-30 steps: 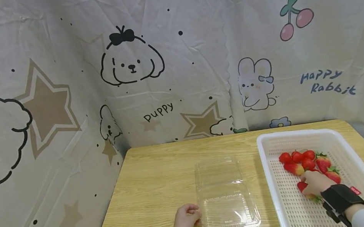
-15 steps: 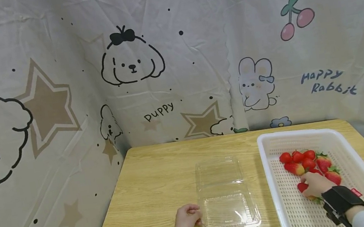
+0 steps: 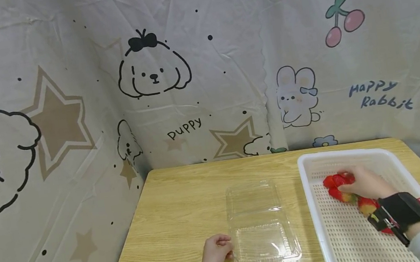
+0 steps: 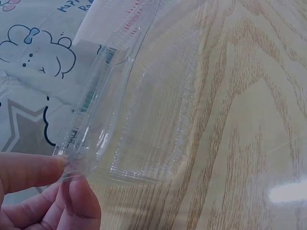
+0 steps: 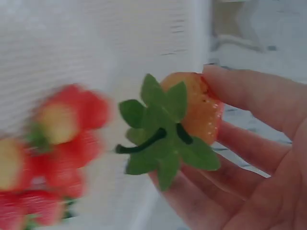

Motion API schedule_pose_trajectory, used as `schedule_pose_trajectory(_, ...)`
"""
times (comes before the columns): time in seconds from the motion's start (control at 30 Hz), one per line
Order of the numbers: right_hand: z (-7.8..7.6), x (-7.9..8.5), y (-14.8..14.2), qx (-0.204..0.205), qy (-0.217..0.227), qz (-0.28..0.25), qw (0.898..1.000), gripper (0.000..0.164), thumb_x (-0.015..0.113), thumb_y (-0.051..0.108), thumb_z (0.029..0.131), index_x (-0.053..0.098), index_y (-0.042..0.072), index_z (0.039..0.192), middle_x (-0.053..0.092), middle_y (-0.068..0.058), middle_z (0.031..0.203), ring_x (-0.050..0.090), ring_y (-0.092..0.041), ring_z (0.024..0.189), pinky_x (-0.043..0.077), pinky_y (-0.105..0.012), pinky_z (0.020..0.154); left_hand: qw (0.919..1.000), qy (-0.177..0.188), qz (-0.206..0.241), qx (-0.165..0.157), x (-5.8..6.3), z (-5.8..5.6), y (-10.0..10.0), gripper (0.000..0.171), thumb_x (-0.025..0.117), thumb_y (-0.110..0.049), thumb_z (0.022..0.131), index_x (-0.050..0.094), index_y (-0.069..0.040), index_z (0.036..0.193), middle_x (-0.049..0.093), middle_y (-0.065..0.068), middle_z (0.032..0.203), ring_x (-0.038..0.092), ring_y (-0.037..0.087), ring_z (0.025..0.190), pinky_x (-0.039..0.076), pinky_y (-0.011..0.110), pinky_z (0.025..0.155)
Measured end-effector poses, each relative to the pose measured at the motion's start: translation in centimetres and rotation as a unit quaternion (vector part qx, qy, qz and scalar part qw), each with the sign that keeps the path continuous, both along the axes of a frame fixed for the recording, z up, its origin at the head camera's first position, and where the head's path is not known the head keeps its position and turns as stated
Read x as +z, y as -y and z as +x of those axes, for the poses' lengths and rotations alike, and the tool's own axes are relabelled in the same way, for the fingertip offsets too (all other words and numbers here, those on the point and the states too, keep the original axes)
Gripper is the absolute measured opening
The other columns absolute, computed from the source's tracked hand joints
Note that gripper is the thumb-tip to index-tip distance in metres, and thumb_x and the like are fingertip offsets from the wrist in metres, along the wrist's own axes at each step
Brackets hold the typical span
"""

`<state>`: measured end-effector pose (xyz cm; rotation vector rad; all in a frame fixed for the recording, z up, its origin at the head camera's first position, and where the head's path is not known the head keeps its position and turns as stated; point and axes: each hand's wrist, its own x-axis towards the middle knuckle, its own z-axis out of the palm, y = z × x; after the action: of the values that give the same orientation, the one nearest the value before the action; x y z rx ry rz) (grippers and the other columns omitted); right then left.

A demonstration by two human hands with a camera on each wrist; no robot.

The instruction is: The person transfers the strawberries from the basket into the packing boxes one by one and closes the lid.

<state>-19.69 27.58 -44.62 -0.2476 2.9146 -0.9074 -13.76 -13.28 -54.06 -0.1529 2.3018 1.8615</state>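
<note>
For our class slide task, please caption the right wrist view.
A right hand holds a leafy strawberry, with blurred strawberries in a white basket.

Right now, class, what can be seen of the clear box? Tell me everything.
The box looks like shiny clear plastic with ridged edges. It lies open and empty on the table, its two halves end to end, wood grain showing through. It is left of the basket, apart from it. The left hand pinches its left rim.

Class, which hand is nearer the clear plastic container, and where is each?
Left. The left hand pinches the container at its edge; the right hand is farther right, at the white basket, holding a strawberry.
</note>
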Motion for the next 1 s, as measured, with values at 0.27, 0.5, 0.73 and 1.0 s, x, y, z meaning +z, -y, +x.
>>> schedule_pose_trajectory(0.27, -0.1, 4.9, 5.0, 0.023, -0.071, -0.088, 0.993, 0.056, 0.07, 0.019, 0.08, 0.048, -0.006, 0.125, 0.057, -0.025, 0.111, 0.057, -0.037, 0.094, 0.054, -0.039, 0.071, 1.0, -0.006, -0.001, 0.006, -0.2, 0.0, -0.2, 0.024, 0.058, 0.008, 0.074, 0.056, 0.019, 0.095, 0.048, 0.001, 0.069, 0.052, 0.007, 0.05, 0.053, 0.028, 0.051)
schedule_pose_trajectory(0.5, -0.7, 5.0, 10.1, 0.081, -0.111, -0.153, 0.979, 0.049, 0.07, 0.007, 0.078, 0.052, -0.003, 0.123, 0.059, -0.021, 0.109, 0.058, -0.03, 0.093, 0.054, -0.033, 0.072, 0.9998, -0.005, -0.003, 0.017, 0.0, 0.1, -0.4, 0.024, 0.058, 0.008, 0.073, 0.056, 0.019, 0.095, 0.049, 0.001, 0.068, 0.05, 0.005, 0.048, 0.051, 0.024, 0.049)
schedule_pose_trajectory(0.73, -0.9, 3.0, 15.5, 0.151, -0.121, -0.133, 0.972, 0.044, 0.071, 0.005, 0.076, 0.057, -0.006, 0.117, 0.061, -0.02, 0.106, 0.06, -0.026, 0.088, 0.054, -0.029, 0.069, 0.9998, -0.012, 0.006, 0.017, 0.0, 0.1, -0.2, 0.024, 0.057, 0.008, 0.073, 0.055, 0.02, 0.094, 0.05, 0.002, 0.068, 0.051, 0.006, 0.048, 0.051, 0.024, 0.049)
schedule_pose_trajectory(1.0, -0.7, -1.6, 19.9, 0.222, -0.104, -0.051, 0.968, 0.039, 0.073, 0.004, 0.072, 0.061, -0.004, 0.108, 0.064, -0.014, 0.098, 0.06, -0.022, 0.086, 0.051, -0.032, 0.071, 0.9997, -0.005, -0.001, 0.025, -0.4, 0.0, -0.3, 0.025, 0.057, 0.007, 0.071, 0.057, 0.018, 0.094, 0.051, 0.002, 0.067, 0.051, 0.006, 0.049, 0.049, 0.023, 0.049)
